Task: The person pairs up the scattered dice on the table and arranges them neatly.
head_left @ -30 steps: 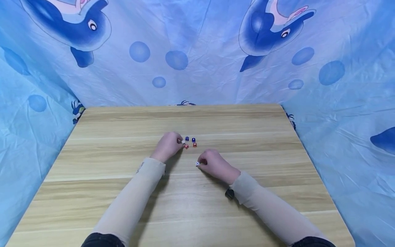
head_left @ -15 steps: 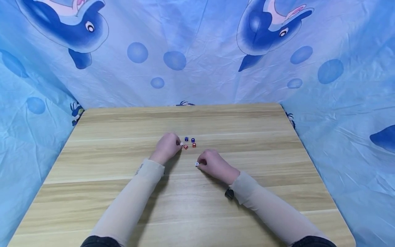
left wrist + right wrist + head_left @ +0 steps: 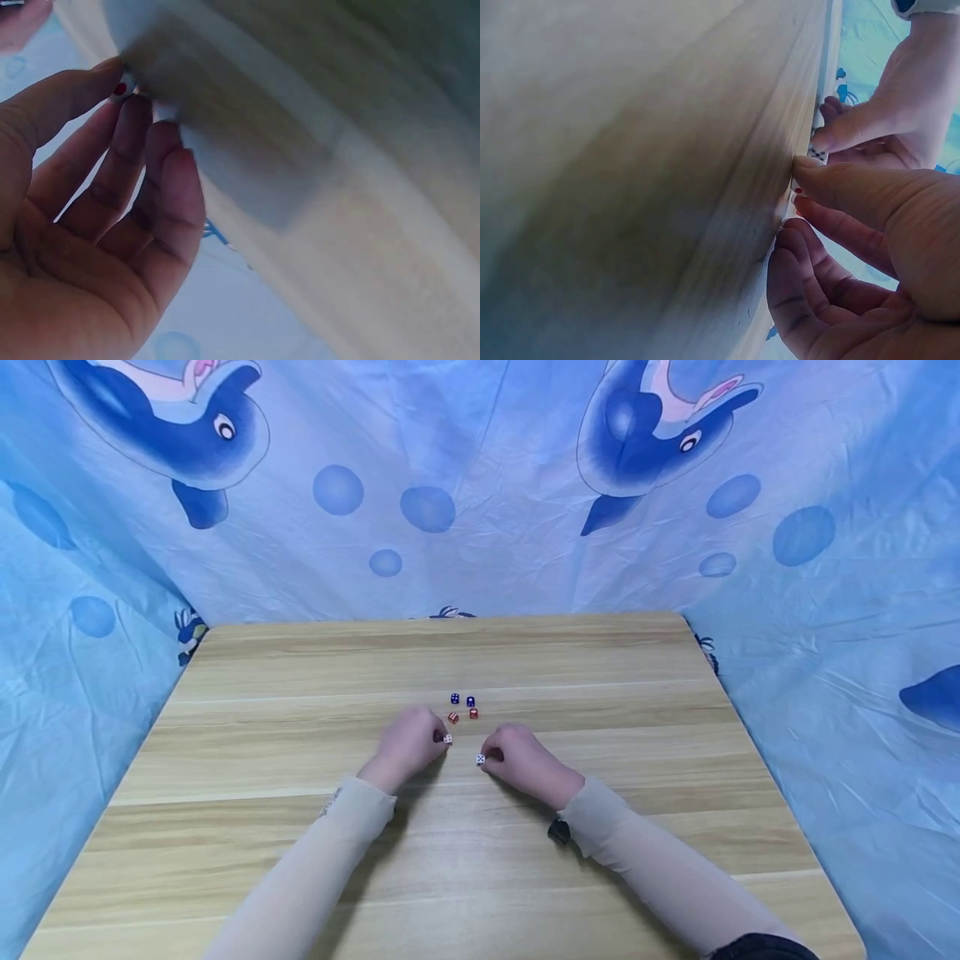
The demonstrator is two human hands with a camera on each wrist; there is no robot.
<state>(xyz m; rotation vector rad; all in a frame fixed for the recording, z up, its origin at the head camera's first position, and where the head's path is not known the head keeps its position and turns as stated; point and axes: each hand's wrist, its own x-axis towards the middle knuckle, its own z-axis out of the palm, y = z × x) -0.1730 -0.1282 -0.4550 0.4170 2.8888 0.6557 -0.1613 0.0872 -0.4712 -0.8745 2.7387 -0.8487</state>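
Observation:
Between thumb and fingertips my left hand (image 3: 408, 747) pinches a white die (image 3: 447, 739), just on the near side of the coloured dice. The left wrist view shows a red pip on that die (image 3: 121, 88). To the right and slightly nearer, my right hand (image 3: 525, 762) pinches a second white die (image 3: 480, 760) low at the tabletop; its top face shows several dark pips. Beyond both hands lie a red die (image 3: 453, 717), another red die (image 3: 473, 713), a blue die (image 3: 454, 698) and another blue die (image 3: 470, 702), grouped close together without being held.
A wood-grain table (image 3: 600, 693) lies under both forearms. Blue curtains (image 3: 480, 485) with dolphin prints hang behind it and along both sides. A black band (image 3: 558, 832) shows at the right wrist.
My left hand has drawn its white die away from the red and blue dice, toward the body. The right hand and its white die have stayed in place.

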